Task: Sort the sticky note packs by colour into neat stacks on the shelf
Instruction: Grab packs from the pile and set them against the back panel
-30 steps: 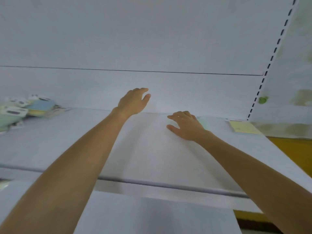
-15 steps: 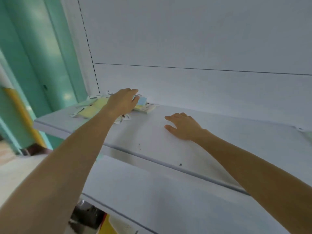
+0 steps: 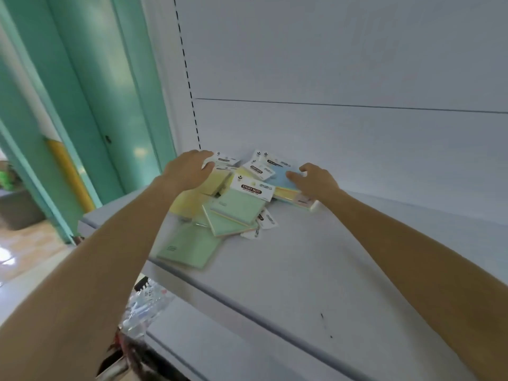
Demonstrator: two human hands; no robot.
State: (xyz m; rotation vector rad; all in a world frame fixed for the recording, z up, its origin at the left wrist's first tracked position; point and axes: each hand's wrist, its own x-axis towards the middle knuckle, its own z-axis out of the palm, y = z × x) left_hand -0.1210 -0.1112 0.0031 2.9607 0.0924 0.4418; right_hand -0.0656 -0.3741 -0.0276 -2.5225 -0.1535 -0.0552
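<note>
Head camera looks down along both bare forearms at a white shelving unit. Its back panel fills the upper right, with a slotted upright down its left edge and teal wall panels beyond that. Below the panel the white shelf spans the middle, and a lower shelf juts out beneath it. Crumpled clear plastic shows under the shelf at lower left.

The sticky note packs lie unsorted in one loose, mixed heap at the shelf's back left corner, against the panel. Nearest the front edge lies a green pack, flat and at the heap's fringe. Two more green ones overlap at angles behind it, and the upper one carries a white header card reading STICKY NOTE. Yellow packs sit beside the left forearm, and a blue pack tops a short pile on the right.

The left hand rests palm down on the heap's back left, fingers bent over another header card; whether it grips that card I cannot tell. The right hand holds the blue pack, thumb flat on its top and fingers curled round its far edge
</note>
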